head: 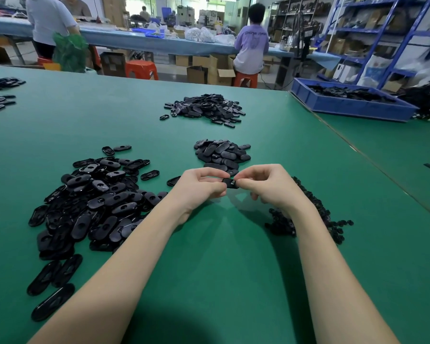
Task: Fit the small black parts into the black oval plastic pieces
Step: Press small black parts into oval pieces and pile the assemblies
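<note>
Oval piece (230, 182) sat pinched between left hand (199, 188) and right hand (268, 186), above green bench (221, 256); both grips narrow on it. Oval pile (92, 202) at 9 o'clock; small parts (315, 214) at 3 o'clock.

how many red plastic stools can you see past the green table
3: one red stool centre-left, one under the seated person, one partly hidden at far left. Others may be hidden.

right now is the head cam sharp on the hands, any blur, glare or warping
Head view: both hands, left hand and right hand, and the black piece are sharp; soft shadows on the green table; glossy highlights on the near oval pile; table edges bow from wide-angle distortion; blue shelving is smeared.
</note>
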Action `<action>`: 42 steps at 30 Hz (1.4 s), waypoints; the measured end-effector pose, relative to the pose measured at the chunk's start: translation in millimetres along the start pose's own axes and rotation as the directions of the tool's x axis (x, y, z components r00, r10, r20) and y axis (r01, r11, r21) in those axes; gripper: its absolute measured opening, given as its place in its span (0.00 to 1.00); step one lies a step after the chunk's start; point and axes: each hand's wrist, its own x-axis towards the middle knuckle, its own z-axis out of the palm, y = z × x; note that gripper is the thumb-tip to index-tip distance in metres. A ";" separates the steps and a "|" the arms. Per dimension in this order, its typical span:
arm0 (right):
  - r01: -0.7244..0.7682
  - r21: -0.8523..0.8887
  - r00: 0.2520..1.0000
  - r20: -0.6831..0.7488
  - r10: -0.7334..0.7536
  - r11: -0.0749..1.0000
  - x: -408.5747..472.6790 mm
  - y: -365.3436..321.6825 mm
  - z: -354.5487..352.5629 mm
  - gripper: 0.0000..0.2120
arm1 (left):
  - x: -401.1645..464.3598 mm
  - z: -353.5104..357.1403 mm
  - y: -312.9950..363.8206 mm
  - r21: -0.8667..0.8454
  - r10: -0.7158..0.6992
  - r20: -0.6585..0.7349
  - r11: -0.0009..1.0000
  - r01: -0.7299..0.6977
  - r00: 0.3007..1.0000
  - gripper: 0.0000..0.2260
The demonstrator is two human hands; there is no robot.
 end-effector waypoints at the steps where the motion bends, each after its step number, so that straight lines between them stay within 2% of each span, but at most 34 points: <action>1: 0.001 0.001 1.000 -0.008 -0.001 1.000 0.7 0.3 0.6 0.03 | -0.2 0.0 0.1 -0.005 0.004 0.000 1.000 -0.004 1.000 0.10; 7: -0.037 -0.008 0.999 -0.033 0.037 0.999 3.4 0.6 3.4 0.03 | -1.3 0.1 0.7 -0.012 0.013 0.009 1.000 -0.013 1.000 0.10; 18: -0.135 0.128 0.990 -0.019 0.139 0.983 3.1 0.4 7.6 0.02 | -0.2 0.2 1.6 0.023 0.038 0.023 0.999 -0.039 0.999 0.11; 22: -0.205 0.137 0.977 -0.025 0.210 0.969 3.9 0.5 7.9 0.08 | -1.4 -0.7 4.7 0.080 0.063 0.033 0.995 -0.065 0.997 0.11; 26: -0.251 0.121 0.965 -0.045 0.258 0.960 4.0 -0.1 8.1 0.09 | -1.3 0.9 7.4 0.116 0.068 0.018 0.991 -0.069 0.998 0.10; 30: -0.258 0.113 0.966 0.006 0.259 0.960 3.1 -2.2 5.0 0.10 | -2.5 -0.9 10.9 0.101 0.049 0.037 0.994 -0.053 0.998 0.11; 36: -0.185 0.179 0.983 0.044 0.180 0.966 0.2 -2.7 -0.5 0.10 | -2.3 1.4 17.1 -0.112 -0.028 0.050 0.993 0.034 0.998 0.10; 42: -0.131 0.125 0.990 0.065 0.123 0.984 1.6 -8.9 2.6 0.06 | -2.3 3.2 15.7 -0.104 -0.036 -0.014 0.994 0.035 0.999 0.07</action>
